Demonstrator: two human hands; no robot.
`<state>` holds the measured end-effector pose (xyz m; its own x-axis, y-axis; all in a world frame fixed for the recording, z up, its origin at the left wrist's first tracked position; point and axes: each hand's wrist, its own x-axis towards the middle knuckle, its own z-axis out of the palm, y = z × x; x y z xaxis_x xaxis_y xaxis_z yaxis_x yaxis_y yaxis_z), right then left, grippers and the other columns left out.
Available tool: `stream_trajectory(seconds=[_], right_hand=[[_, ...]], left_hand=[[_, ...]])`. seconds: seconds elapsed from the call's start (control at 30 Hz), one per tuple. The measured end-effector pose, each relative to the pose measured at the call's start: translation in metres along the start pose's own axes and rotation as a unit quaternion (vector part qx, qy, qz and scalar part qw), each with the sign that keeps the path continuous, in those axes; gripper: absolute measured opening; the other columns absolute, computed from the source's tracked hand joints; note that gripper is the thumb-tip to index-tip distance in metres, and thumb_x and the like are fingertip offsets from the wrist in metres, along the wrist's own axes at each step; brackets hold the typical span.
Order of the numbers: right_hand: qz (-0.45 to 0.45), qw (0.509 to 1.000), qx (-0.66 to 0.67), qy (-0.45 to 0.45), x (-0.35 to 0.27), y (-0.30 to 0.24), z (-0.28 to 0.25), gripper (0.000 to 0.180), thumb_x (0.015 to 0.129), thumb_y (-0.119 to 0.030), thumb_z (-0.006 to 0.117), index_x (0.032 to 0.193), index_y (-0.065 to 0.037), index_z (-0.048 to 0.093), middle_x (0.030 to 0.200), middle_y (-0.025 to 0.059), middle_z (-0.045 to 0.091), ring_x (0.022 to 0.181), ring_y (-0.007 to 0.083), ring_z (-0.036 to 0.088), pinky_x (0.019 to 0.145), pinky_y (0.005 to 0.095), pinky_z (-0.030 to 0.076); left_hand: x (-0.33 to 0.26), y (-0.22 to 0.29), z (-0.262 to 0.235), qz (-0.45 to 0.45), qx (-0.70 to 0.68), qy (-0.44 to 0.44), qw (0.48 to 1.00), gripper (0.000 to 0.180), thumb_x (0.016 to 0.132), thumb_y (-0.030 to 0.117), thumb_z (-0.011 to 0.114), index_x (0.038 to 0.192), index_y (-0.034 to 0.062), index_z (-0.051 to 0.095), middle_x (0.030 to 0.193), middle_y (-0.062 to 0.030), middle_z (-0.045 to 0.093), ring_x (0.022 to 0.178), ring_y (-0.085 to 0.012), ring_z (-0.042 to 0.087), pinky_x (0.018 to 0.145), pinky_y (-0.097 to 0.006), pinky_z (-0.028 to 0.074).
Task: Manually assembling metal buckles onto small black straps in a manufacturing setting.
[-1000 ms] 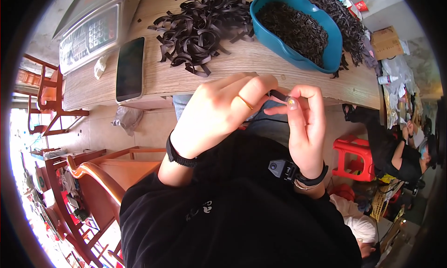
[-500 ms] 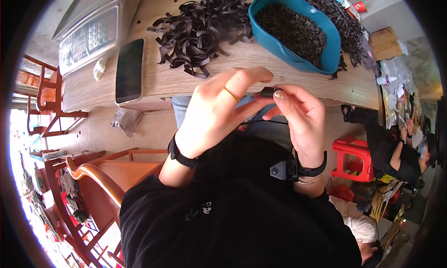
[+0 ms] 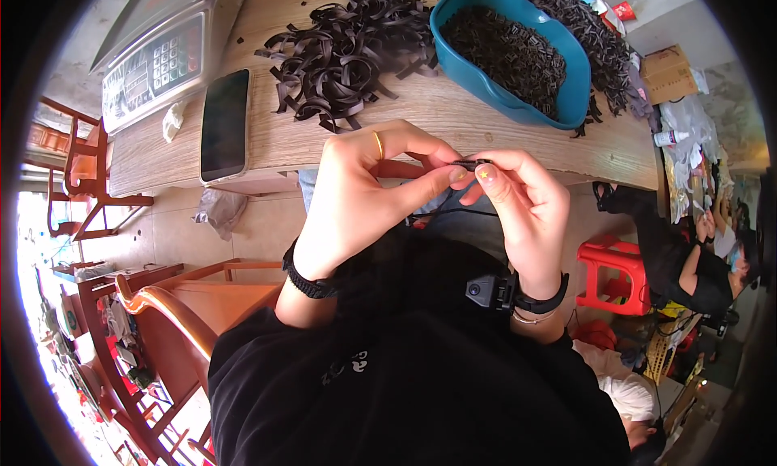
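Note:
Both hands meet just in front of the table's near edge. Between my left hand's [image 3: 356, 187] thumb and index finger, one end of a small black piece [image 3: 469, 165] is pinched. My right hand [image 3: 530, 203] grips its other end with thumb and fingers. Fingertips cover most of the piece, so its exact kind is hidden. Beyond my left hand lies a loose heap of flat black strips [image 3: 348, 57], many of them curled. A teal plastic tub [image 3: 449, 65] full of small black pieces [image 3: 510, 57] stands beyond my right hand.
More small dark pieces [image 3: 587, 41] are heaped right of the tub. A phone [image 3: 225, 126], a crumpled white tissue [image 3: 172, 122] and a scale [image 3: 158, 73] occupy the table's left. A red stool [image 3: 613, 276] and a seated person [image 3: 688, 263] are at right; wooden furniture [image 3: 186, 304] stands left.
My left hand has turned, and its thumb and index finger have closed on the black piece. The index finger was raised before. My right hand keeps its hold in nearly the same place.

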<state>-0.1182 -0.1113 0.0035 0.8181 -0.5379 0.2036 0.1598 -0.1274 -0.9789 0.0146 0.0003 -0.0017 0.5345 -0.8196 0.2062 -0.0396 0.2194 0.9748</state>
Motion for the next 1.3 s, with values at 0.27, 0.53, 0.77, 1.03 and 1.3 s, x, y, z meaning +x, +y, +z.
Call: stream_trajectory(seconds=[0.27,0.53,0.77,1.03,1.3], right_hand=[[-0.031,0.998,-0.056,0.005,-0.001,-0.003,0.003,0.015,0.091,-0.004,0.054,0.099,0.007,0.058,0.087,0.0112,0.065,0.077,0.0130,0.063,0.067,0.0229,0.050],[0.044,0.998,0.034,-0.010,-0.002,-0.008,-0.003,0.012,0.089,-0.007,0.057,0.094,0.004,0.057,0.079,0.0100,0.064,0.068,0.0100,0.060,0.057,0.0200,0.046],[0.091,0.987,0.121,-0.049,0.002,-0.005,-0.011,0.009,0.090,-0.008,0.055,0.088,0.001,0.055,0.074,0.0058,0.060,0.066,0.0071,0.056,0.055,0.0183,0.042],[-0.086,0.953,-0.207,0.202,0.029,-0.003,-0.098,0.010,0.091,-0.012,0.055,0.091,-0.002,0.058,0.076,0.0027,0.061,0.064,0.0048,0.053,0.057,0.0175,0.040],[-0.178,0.670,-0.681,0.236,0.097,0.008,-0.187,0.031,0.081,-0.020,0.067,0.105,-0.001,0.061,0.088,0.0145,0.063,0.072,0.0219,0.061,0.067,0.0297,0.048]], left_hand=[[-0.001,0.001,-0.001,-0.033,-0.002,0.001,0.999,0.011,0.075,-0.006,0.068,0.086,-0.0050,0.066,0.087,-0.0096,0.064,0.080,-0.0151,0.063,0.073,-0.026,0.054],[0.000,-0.001,0.001,0.118,0.110,-0.011,0.987,0.011,0.067,-0.005,0.072,0.077,-0.0020,0.067,0.076,-0.0089,0.065,0.070,-0.0148,0.063,0.065,-0.024,0.049],[0.003,-0.005,0.000,0.169,0.145,-0.013,0.975,0.013,0.065,-0.005,0.072,0.077,-0.0015,0.067,0.073,-0.0089,0.064,0.067,-0.0166,0.062,0.061,-0.026,0.047],[0.027,-0.033,-0.004,0.177,0.405,0.068,0.894,0.021,0.072,0.010,0.071,0.091,0.0018,0.065,0.092,-0.0098,0.062,0.086,-0.0277,0.060,0.077,-0.034,0.048],[0.041,-0.064,-0.049,0.152,0.527,0.138,0.824,0.033,0.071,0.009,0.070,0.102,0.0000,0.063,0.100,-0.0118,0.060,0.094,-0.0281,0.055,0.084,-0.035,0.045]])
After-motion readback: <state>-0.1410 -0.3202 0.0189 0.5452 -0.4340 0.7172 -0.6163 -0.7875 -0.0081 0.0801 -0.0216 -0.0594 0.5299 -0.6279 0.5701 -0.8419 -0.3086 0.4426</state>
